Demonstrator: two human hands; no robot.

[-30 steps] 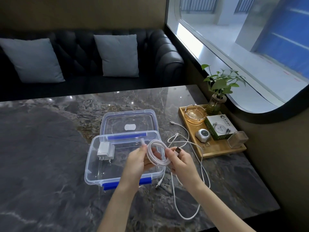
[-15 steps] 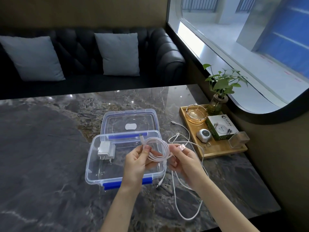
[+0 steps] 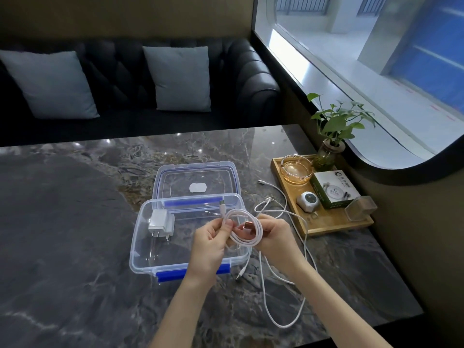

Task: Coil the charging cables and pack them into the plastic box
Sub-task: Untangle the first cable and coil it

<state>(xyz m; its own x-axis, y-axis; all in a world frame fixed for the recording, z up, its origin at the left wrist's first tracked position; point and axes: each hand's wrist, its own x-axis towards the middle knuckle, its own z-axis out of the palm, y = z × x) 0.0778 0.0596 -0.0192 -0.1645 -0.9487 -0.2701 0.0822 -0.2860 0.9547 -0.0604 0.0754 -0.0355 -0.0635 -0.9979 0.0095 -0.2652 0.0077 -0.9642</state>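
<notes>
Both hands hold a white coil above the near right of the open box. Left hand fingers pinch its left side; right hand fingers grip its right side. One plug points far, beyond the loops; a copper plug lies inside them. A charger lies in the box's left part, prongs pointing near. A loose cable trails on the counter to the right.

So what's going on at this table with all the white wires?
A person is packing charging gear. Both hands, the left hand and the right hand, hold a coiled white cable just above the open clear plastic box. A white charger plug already lies inside. Another loose cable sprawls uncoiled on the marble table to the right.
</notes>
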